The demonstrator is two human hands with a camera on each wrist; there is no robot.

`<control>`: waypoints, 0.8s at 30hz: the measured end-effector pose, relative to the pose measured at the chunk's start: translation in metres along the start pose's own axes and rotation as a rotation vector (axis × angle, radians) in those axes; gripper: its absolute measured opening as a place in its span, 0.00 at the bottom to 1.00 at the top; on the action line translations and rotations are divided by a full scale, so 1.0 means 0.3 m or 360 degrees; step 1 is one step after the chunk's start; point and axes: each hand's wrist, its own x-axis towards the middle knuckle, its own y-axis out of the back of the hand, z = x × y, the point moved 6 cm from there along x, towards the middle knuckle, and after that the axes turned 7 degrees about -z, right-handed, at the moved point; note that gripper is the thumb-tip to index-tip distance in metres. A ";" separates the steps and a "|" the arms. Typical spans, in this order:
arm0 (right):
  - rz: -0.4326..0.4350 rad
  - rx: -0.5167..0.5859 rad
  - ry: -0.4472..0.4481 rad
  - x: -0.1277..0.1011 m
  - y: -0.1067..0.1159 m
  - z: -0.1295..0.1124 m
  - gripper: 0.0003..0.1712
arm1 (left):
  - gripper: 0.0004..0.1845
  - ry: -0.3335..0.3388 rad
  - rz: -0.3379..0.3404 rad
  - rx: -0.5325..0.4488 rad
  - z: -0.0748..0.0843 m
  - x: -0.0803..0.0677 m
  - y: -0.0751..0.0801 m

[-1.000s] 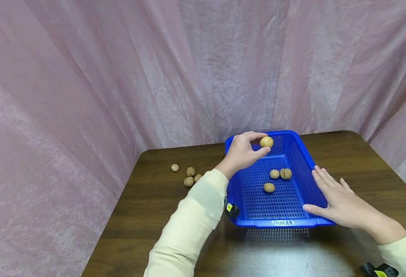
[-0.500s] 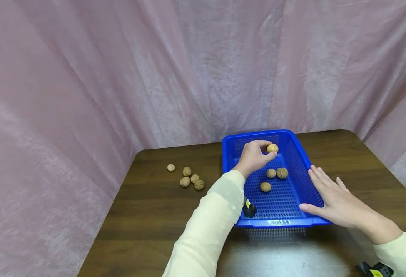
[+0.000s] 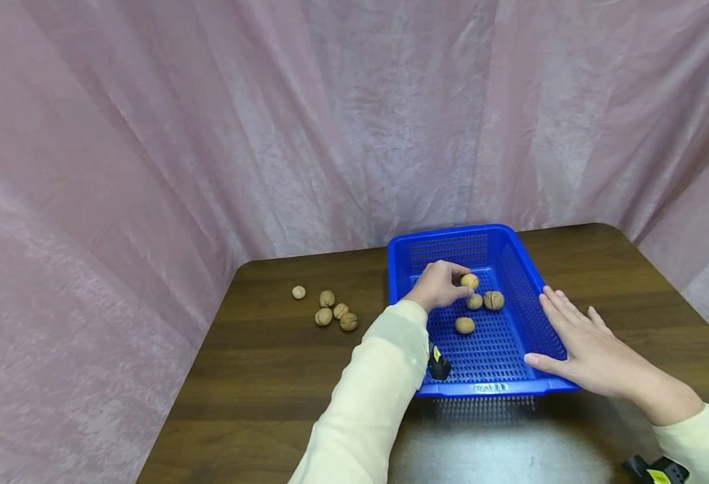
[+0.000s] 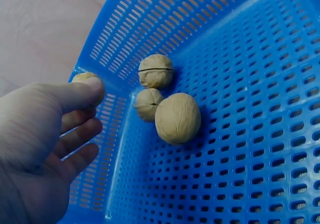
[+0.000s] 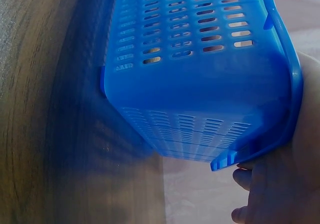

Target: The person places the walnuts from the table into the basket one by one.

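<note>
My right hand (image 3: 590,353) lies flat and relaxed against the blue basket's (image 3: 526,272) three o'clock rim, steadying it on the worktop (image 3: 257,376). My left hand (image 3: 435,286) pinches a walnut (image 3: 469,281) low inside, beside three others (image 3: 465,325). Mid-placement, I judge; next, let go. Five loose walnuts (image 3: 330,310) wait at nine o'clock.

The near rim of the blue basket (image 3: 492,388) carries a short row of raised letters, too small and blurred to read; a small yellow tag on the black wrist strap (image 3: 438,365) shows marks too tiny to make out; nothing else bears writing.
</note>
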 end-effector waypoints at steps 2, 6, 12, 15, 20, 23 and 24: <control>-0.0008 0.0004 0.0007 0.001 -0.003 0.000 0.57 | 0.20 0.0006 -0.0069 -0.0021 -0.008 0.002 -0.016; -0.0015 -0.0004 0.0019 0.002 -0.008 0.002 0.57 | 0.22 0.0023 -0.0159 -0.0054 -0.019 0.003 -0.038; -0.0009 0.0006 0.0002 0.004 -0.009 0.004 0.57 | 0.22 0.0049 -0.0182 -0.0029 -0.026 0.005 -0.041; -0.0005 0.0014 -0.0003 0.004 -0.009 0.005 0.57 | 0.22 0.0069 -0.0190 -0.0037 -0.029 0.003 -0.042; -0.0026 0.0006 0.0016 0.005 -0.006 0.002 0.58 | 0.21 0.0078 -0.0196 -0.0018 -0.027 0.000 -0.041; -0.0027 0.0003 0.0015 0.005 -0.004 0.002 0.58 | 0.21 0.0068 -0.0193 0.0024 -0.024 -0.001 -0.039; -0.0026 0.0003 0.0014 0.006 -0.004 0.002 0.58 | 0.21 0.0064 -0.0192 0.0037 -0.023 0.000 -0.038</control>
